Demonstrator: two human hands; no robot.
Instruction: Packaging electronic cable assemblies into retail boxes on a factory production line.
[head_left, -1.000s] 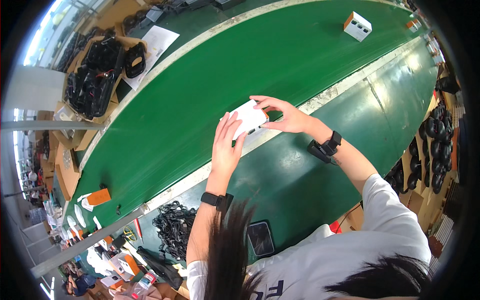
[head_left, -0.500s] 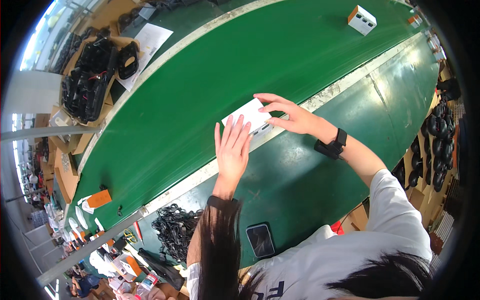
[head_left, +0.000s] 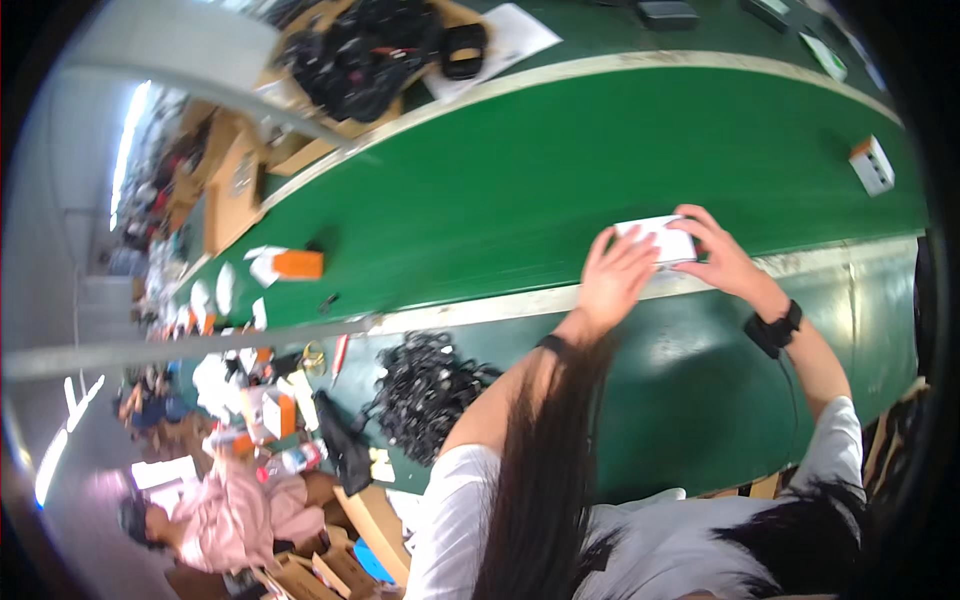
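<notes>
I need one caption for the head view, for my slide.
Left hand rests on a white rectangular box gripped by the right hand, at a long green worktop.

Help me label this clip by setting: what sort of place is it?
Likely a factory assembly or packing line: there's a long green belt, a white box being handled near its edge, and a heap of black cables on the bench.

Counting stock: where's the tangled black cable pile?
In the head view, the pile lies left of centre on the dark green tabletop, between the slim red tool and the left forearm.
</notes>
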